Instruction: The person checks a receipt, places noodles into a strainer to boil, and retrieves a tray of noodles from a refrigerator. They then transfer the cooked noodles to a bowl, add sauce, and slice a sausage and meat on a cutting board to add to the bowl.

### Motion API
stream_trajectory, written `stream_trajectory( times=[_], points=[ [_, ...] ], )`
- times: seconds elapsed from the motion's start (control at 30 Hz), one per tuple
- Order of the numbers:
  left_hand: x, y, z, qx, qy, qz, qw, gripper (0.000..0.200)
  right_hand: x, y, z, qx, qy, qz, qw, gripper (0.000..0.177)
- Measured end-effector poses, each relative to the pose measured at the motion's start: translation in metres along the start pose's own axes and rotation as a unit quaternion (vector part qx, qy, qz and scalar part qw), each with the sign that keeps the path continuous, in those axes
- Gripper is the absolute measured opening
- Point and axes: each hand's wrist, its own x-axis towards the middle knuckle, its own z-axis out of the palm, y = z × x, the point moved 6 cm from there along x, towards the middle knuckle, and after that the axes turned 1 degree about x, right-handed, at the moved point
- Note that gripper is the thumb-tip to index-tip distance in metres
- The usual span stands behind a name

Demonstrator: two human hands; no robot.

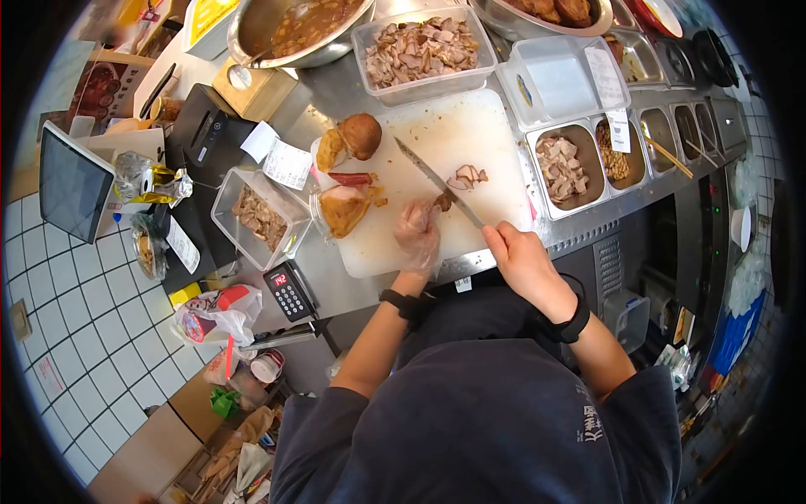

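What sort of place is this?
Probably a small takeaway shop's kitchen counter: a knife in use on a cutting board, a tub of chopped meat behind it, and a screen with a printed slip nearby.
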Motion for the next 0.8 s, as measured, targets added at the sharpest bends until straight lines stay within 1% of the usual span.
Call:
stream_trajectory(
  times=[0.03,0.07,0.13,0.17,0.23,0.27,0.3,0.33,0.37,0.4,0.47,0.53,0.57,0.63,0.67,0.73,0.77,0.8],
  points=[
    [-0.003,-0.001,-0.001,0.027,0.017,0.005,0.999,0.010,0.000,0.000,0.003,-0.009,-0.007,0.001,1.000,0.039],
    [-0.006,-0.004,0.000,0.026,0.015,0.005,1.000,0.010,0.000,0.000,0.006,-0.018,-0.014,0.002,1.000,0.042],
    [-0.008,-0.013,0.000,0.008,-0.001,-0.050,0.999,0.009,-0.001,-0.003,0.008,-0.032,-0.012,0.002,0.999,0.041],
    [-0.008,-0.016,0.000,0.009,-0.003,-0.051,0.999,0.009,-0.001,-0.004,0.010,-0.047,-0.011,0.000,0.999,0.041],
    [-0.004,-0.012,-0.001,0.046,0.019,-0.002,0.999,0.011,-0.001,-0.004,0.017,-0.065,-0.004,-0.009,0.998,0.038],
    [-0.002,-0.014,0.000,0.047,0.017,-0.005,0.999,0.011,0.000,-0.003,0.022,-0.084,0.004,-0.019,0.996,0.035],
    [0.003,-0.009,-0.001,0.034,0.016,0.018,0.999,0.012,0.003,0.001,0.029,-0.083,0.000,-0.017,0.996,0.035],
    [0.003,-0.006,-0.003,0.021,0.014,0.041,0.999,0.013,0.008,0.003,0.034,-0.087,0.011,-0.038,0.995,0.034],
    [0.002,-0.007,-0.004,0.023,0.012,0.038,0.999,0.013,0.012,0.003,0.036,-0.091,0.024,-0.061,0.994,0.034],
    [0.003,-0.008,-0.003,0.019,0.006,0.032,0.999,0.012,0.019,0.005,0.032,-0.091,0.024,-0.063,0.994,0.034],
    [0.002,-0.006,-0.007,0.015,-0.002,0.026,1.000,0.012,0.026,0.014,0.019,-0.025,0.000,-0.028,0.999,0.038],
    [-0.001,-0.015,-0.011,-0.023,-0.074,-0.092,0.993,0.016,0.020,0.004,0.004,-0.029,-0.003,-0.030,0.999,0.038],
    [-0.004,-0.015,-0.018,-0.021,-0.073,-0.094,0.993,0.016,0.016,0.001,0.002,-0.031,-0.010,-0.030,0.999,0.038],
    [-0.005,-0.013,-0.036,0.008,-0.030,-0.041,0.999,0.015,0.015,0.001,0.015,-0.038,0.004,-0.032,0.999,0.039],
    [-0.005,-0.013,-0.040,0.008,-0.031,-0.042,0.999,0.015,0.016,0.002,0.022,-0.045,0.019,-0.032,0.998,0.039],
    [-0.008,-0.016,-0.055,-0.013,0.012,-0.082,0.997,0.015,0.020,0.003,0.037,-0.056,0.020,-0.030,0.998,0.040],
    [-0.007,-0.016,-0.057,-0.014,0.013,-0.079,0.997,0.015,0.027,0.003,0.039,-0.069,0.024,-0.035,0.997,0.040],
    [-0.008,-0.018,-0.062,-0.014,0.021,-0.093,0.995,0.014,0.031,0.004,0.032,-0.046,0.031,-0.050,0.997,0.040]
  ],
)
